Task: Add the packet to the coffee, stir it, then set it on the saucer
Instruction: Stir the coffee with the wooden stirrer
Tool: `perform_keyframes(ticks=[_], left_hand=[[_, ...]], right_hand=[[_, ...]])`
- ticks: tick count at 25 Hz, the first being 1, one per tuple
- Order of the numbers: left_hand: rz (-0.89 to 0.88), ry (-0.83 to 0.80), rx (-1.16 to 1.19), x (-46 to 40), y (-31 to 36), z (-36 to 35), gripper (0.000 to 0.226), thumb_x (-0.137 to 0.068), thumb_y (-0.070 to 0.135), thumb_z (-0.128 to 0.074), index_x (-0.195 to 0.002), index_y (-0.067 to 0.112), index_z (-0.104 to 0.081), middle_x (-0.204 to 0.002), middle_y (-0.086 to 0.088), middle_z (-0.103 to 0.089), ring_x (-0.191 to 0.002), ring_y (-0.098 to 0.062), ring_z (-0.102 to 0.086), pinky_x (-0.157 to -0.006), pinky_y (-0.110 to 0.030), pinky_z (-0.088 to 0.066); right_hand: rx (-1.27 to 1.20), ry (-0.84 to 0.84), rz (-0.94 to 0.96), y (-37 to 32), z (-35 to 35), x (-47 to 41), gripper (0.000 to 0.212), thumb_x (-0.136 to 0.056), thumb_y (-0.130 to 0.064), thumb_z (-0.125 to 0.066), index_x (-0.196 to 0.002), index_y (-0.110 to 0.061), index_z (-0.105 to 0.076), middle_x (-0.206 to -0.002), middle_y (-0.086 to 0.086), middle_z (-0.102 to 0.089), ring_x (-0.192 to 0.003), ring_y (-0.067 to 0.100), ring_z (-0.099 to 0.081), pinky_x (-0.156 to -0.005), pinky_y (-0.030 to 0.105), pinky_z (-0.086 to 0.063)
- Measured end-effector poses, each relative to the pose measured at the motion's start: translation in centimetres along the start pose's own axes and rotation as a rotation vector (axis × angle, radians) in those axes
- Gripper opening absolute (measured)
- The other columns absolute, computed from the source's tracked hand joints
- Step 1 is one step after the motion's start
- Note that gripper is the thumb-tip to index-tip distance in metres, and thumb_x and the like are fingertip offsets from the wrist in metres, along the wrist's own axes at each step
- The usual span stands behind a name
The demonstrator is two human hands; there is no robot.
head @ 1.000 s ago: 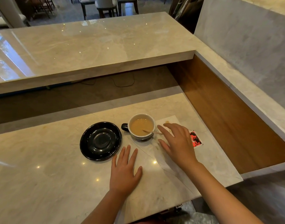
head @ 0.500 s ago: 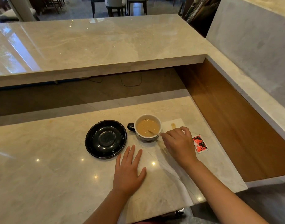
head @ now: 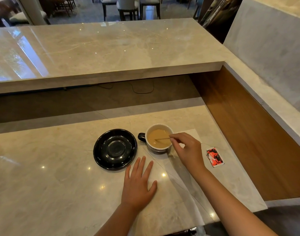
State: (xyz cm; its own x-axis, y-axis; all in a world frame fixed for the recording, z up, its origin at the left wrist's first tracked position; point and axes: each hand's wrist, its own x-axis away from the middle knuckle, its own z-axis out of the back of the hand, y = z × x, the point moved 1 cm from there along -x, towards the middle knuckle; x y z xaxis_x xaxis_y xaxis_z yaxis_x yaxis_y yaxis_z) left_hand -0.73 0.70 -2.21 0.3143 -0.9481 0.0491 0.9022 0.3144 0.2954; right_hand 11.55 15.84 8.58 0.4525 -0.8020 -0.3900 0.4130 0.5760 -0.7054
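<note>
A dark cup with a white inside [head: 159, 149] stands on the marble counter, its handle to the left, filled with light brown coffee. A thin wooden stir stick [head: 162, 138] dips into the coffee, and my right hand [head: 186, 149] pinches its right end just beside the rim. An empty black saucer [head: 115, 149] sits directly left of the cup. My left hand [head: 139, 183] lies flat on the counter below the saucer, fingers spread, holding nothing. A red packet [head: 214, 157] lies on the counter to the right of my right hand.
A white napkin [head: 194, 135] lies under and behind the cup. A raised marble bar top [head: 111, 48] runs across the back, with a wooden side panel [head: 248, 133] at the right. The counter's front edge is close to my forearms.
My right hand closed over the stick lying on the cup's rim, took it between the fingertips and now holds it in the coffee. My left hand stayed flat. The camera tilted up slightly.
</note>
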Motion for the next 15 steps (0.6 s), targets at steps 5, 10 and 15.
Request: perform_keyframes(ticks=[5, 10, 15], left_hand=[[0.007, -0.018, -0.014, 0.0, 0.0, 0.0, 0.066, -0.087, 0.064, -0.020, -0.144, 0.042, 0.007, -0.154, 0.009, 0.011, -0.136, -0.006, 0.026, -0.110, -0.040, 0.015], [0.003, -0.015, -0.013, 0.0, -0.1, 0.0, 0.066, -0.088, 0.063, -0.021, -0.146, 0.040, 0.000, -0.154, 0.008, 0.010, -0.137, -0.007, 0.024, -0.110, -0.039, 0.016], [-0.006, -0.018, -0.009, 0.0, -0.2, 0.0, 0.066, -0.088, 0.062, -0.021, -0.145, 0.040, 0.004, -0.154, 0.008, 0.010, -0.137, -0.007, 0.024, -0.111, -0.039, 0.015]], right_hand=[[0.002, 0.063, -0.073, 0.8, 0.4, -2.0, 0.012, -0.080, -0.001, -0.069, -0.090, -0.006, -0.071, -0.085, 0.011, -0.074, -0.073, 0.016, -0.063, -0.068, 0.014, -0.046], [0.128, 0.053, 0.029, 0.9, 0.7, -3.2, 0.010, -0.081, -0.001, -0.068, -0.090, -0.001, -0.070, -0.085, 0.016, -0.074, -0.075, 0.027, -0.067, -0.068, 0.033, -0.054], [0.248, -0.043, 0.104, 1.7, 3.5, -2.2, 0.005, -0.079, 0.004, -0.068, -0.083, 0.001, -0.069, -0.075, 0.016, -0.072, -0.065, 0.029, -0.065, -0.061, 0.037, -0.055]])
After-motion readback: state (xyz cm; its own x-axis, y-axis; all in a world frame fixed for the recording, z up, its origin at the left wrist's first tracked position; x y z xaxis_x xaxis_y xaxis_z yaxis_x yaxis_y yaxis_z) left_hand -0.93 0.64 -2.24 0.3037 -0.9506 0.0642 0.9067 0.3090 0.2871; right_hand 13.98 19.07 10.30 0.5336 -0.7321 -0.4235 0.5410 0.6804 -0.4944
